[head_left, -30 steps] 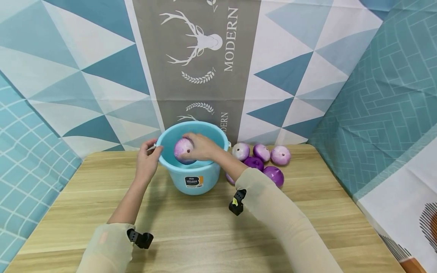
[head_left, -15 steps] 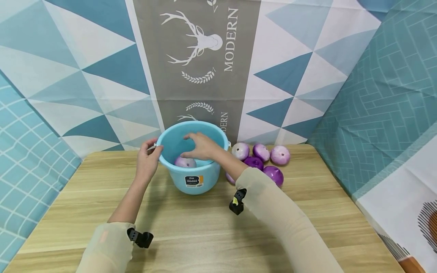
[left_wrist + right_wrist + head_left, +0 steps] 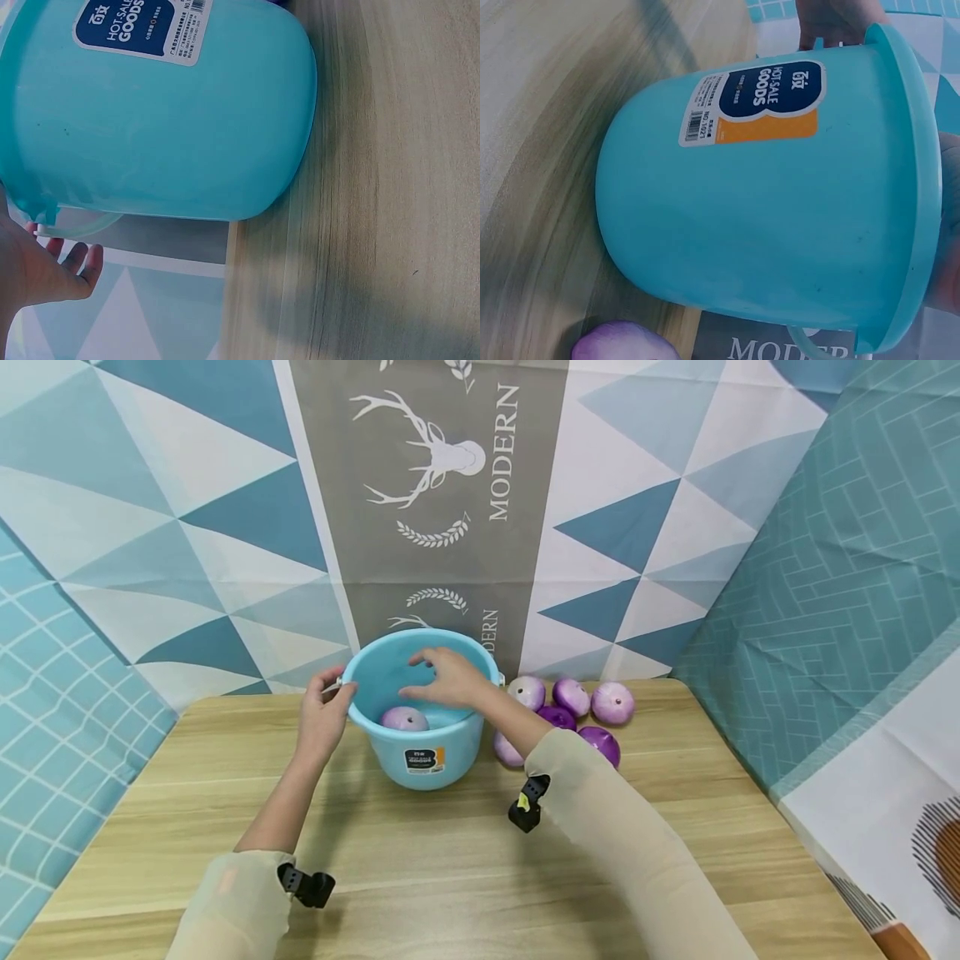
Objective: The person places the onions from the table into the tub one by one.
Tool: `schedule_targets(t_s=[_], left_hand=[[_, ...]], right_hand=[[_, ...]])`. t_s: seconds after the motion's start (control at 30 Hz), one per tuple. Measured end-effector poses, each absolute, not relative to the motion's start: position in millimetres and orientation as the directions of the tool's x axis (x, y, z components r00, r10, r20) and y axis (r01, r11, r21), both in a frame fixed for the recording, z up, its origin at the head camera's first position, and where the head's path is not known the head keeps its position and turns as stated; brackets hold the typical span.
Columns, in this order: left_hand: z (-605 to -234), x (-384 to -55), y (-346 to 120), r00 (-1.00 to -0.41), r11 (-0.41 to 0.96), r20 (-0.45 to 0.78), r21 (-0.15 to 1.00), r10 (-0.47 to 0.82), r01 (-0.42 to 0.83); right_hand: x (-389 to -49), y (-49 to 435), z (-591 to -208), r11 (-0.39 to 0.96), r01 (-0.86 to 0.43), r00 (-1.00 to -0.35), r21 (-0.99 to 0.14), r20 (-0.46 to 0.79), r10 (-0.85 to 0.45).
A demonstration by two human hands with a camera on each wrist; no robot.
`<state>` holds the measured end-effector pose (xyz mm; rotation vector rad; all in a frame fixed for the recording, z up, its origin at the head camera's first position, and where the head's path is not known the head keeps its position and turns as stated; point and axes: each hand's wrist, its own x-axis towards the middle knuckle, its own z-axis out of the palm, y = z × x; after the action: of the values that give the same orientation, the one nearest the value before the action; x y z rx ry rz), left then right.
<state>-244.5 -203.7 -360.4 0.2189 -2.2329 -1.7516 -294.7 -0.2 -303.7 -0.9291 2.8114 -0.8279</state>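
A light blue bucket (image 3: 461, 756) with a label stands upright on the wooden table. Inside it lies a pale purple onion (image 3: 403, 719). My left hand (image 3: 321, 722) holds the bucket's left rim by the handle mount, thumb on the rim and fingers behind. In the left wrist view, that hand (image 3: 52, 270) shows beside the thin handle (image 3: 86, 227). Over the bucket's opening is my right hand (image 3: 450, 681), thumb and fingers spread apart with nothing between them. The right wrist view shows only a part of this hand (image 3: 949, 225) past the rim.
Right of the bucket sits a group of several purple and whitish onions (image 3: 572, 697), one of them an onion (image 3: 626, 343) close to its side. A patterned cloth wall (image 3: 442, 552) rises behind the table (image 3: 420, 877).
My right hand has let go of the onion, which has dropped to the bucket's bottom. That hand has since drawn slightly right. My left hand has stayed at the rim.
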Motion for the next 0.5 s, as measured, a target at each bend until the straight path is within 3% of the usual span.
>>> schedule_targets(t_s=[0.5], left_hand=[[-361.8, -244.7, -203.0, -0.942, 0.264, 0.141, 0.963, -0.303, 0.059]], right_hand=[[-291.6, 23.4, -289.9, 0.652, -0.518, -0.831, -0.554, 0.145, -0.538]])
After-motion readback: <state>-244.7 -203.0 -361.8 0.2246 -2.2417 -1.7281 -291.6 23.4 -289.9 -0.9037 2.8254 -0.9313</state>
